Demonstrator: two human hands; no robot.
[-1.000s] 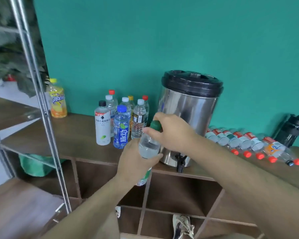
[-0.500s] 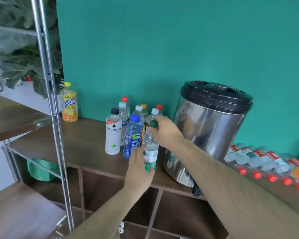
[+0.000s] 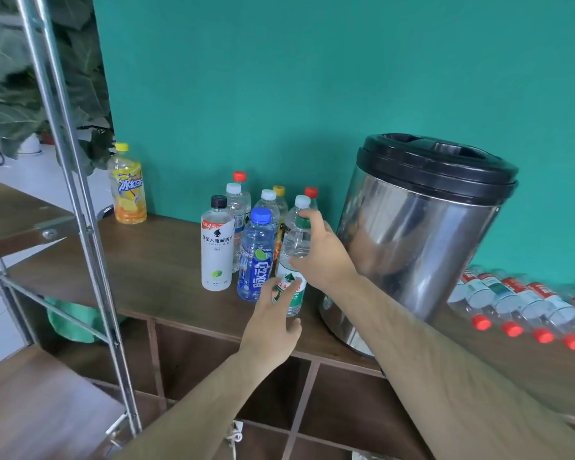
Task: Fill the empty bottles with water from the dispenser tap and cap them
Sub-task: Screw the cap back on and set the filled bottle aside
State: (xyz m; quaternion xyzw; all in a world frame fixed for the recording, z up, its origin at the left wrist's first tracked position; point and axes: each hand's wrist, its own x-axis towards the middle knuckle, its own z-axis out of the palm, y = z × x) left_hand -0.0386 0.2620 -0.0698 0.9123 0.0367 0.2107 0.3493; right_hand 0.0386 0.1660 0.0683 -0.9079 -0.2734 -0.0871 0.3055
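Holding: right hand (image 3: 319, 250) curls thumb and fingers round the upper part of the green-capped bottle (image 3: 296, 242).
Left hand (image 3: 273, 323): fingers loosely spread, just beside its label.
Counter (image 3: 160, 260): brown wood; that bottle stands upright here, between the blue bottle (image 3: 256, 260) and the steel dispenser (image 3: 422, 247).
Wall (image 3: 279, 78): teal.
Right end: red-capped bottles (image 3: 512, 300) lying in a row.
Left side: metal rack (image 3: 73, 180).

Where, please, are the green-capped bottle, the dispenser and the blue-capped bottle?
green-capped bottle (image 3: 294, 242), head view, clear shoulder.
dispenser (image 3: 412, 247), head view, steel wall.
blue-capped bottle (image 3: 257, 260), head view, blue label.
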